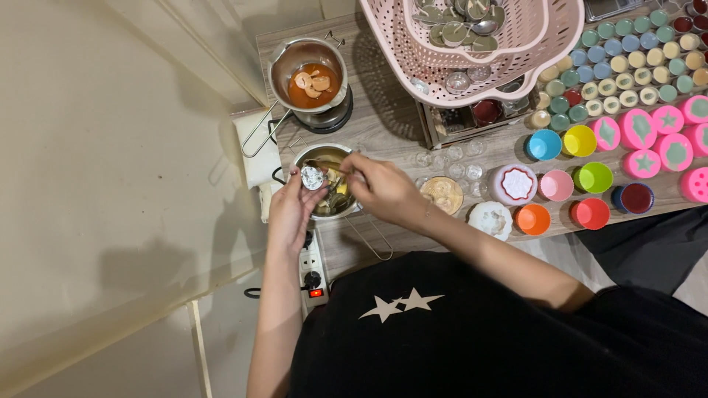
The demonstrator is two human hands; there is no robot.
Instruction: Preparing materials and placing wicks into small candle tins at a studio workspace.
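The left hand (291,210) gripped one small round foil cup (313,177) at the steel pot's (333,193) nine o'clock rim. The right hand's (383,190) fingers pinched a thin tool over it. A second pot (310,74) sat at twelve o'clock on the wooden desk (383,125).

place: likely home candle workshop | evidence: melting pots (317,77), coloured moulds (594,177), pink basket (546,44)

The person wears a black top (472,332) with short sleeves, so both arms are bare from above the elbow down. On the front of the top sit two pale cream stars (402,304), side by side and touching, the left one a bit bigger. A thin bracelet (426,214) circles the right wrist, well above the stars.
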